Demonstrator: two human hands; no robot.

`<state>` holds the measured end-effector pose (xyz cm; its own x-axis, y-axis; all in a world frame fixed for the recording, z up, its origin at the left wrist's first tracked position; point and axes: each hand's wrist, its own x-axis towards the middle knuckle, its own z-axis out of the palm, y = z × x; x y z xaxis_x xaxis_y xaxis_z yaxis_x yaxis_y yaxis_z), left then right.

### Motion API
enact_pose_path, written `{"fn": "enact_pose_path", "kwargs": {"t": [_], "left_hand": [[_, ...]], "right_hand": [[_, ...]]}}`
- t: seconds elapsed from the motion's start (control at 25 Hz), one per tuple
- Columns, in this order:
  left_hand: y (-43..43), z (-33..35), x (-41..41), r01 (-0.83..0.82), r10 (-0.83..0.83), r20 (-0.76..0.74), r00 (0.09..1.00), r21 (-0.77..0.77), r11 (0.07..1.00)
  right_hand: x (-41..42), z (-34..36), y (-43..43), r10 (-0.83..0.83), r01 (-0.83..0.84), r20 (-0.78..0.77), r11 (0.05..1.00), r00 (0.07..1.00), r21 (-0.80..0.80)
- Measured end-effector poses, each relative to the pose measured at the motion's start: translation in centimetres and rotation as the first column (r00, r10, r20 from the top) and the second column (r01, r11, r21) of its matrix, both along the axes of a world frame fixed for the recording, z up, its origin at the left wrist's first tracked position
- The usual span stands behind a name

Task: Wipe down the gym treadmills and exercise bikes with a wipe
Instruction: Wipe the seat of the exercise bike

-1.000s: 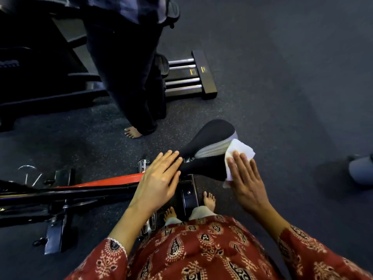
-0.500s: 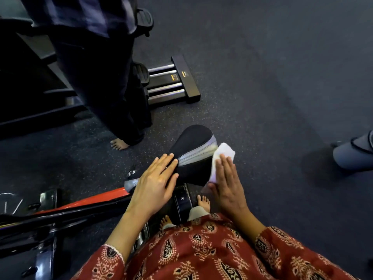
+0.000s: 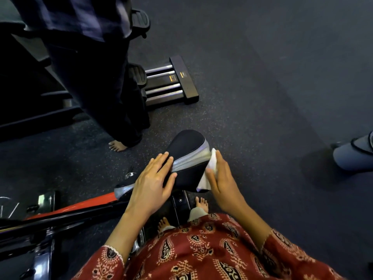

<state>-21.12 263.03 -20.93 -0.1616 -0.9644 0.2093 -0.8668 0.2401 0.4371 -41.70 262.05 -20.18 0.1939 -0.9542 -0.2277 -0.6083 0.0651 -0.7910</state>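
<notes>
Pressing wipe (image 3: 210,168) under right fingers (image 3: 220,164) against seat (image 3: 187,144).

Dark speckled rubber floor (image 3: 262,77) lay dimly lit, bearing a black base bar (image 3: 184,79) with chrome rails (image 3: 161,90) at upper centre, a barefoot bystander (image 3: 96,87) in dark trousers beside it, and a grey, possibly padded, object (image 3: 352,157) at the right edge.

I see my left hand (image 3: 153,182) lying flat on the bike seat (image 3: 186,150), while my right hand (image 3: 222,178) presses a white wipe (image 3: 210,172) against its side.
</notes>
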Motion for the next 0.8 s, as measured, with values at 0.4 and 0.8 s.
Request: {"fn": "enact_pose_path", "kwargs": {"t": [0.4, 0.8], "left_hand": [[0.2, 0.1, -0.2, -0.109, 0.108, 0.024, 0.994, 0.036, 0.993], [0.7, 0.2, 0.1, -0.214, 0.213, 0.034, 0.976, 0.017, 0.977]], "right_hand": [[3.4, -0.2, -5.6, 0.285, -0.551, -0.602, 0.771, 0.746, -0.319], [4.2, 0.0, -8.7, 0.278, -0.426, -0.532, 0.887, 0.8, -0.177]]}}
